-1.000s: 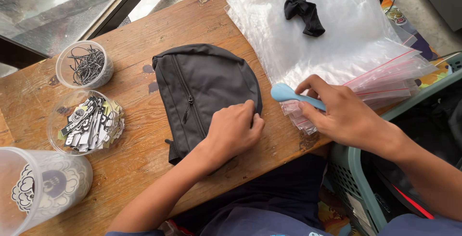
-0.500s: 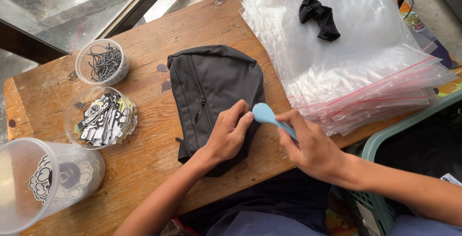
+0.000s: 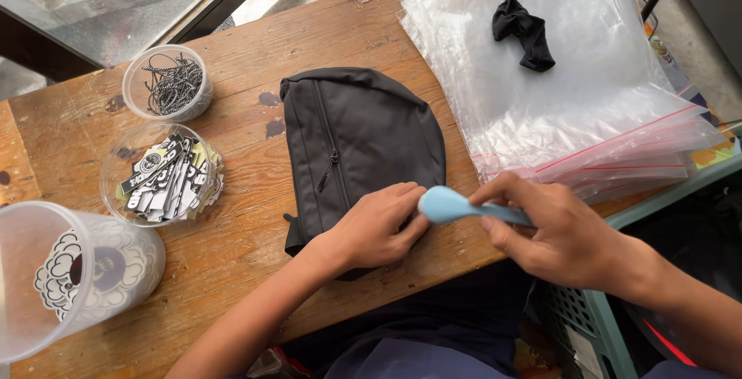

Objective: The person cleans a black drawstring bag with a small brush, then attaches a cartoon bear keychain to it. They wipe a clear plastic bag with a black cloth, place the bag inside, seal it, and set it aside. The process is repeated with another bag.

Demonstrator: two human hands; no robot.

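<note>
You've got a light blue tool (image 3: 456,206) over the charcoal-black pouch (image 3: 362,138); far right, a black cloth (image 3: 525,30) on clear red-striped bags (image 3: 556,108).

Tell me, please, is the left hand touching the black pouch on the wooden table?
Touching. The head view shows the left hand lying flat on the near end of the black pouch, fingers pressed onto the fabric, no gap visible.
</note>
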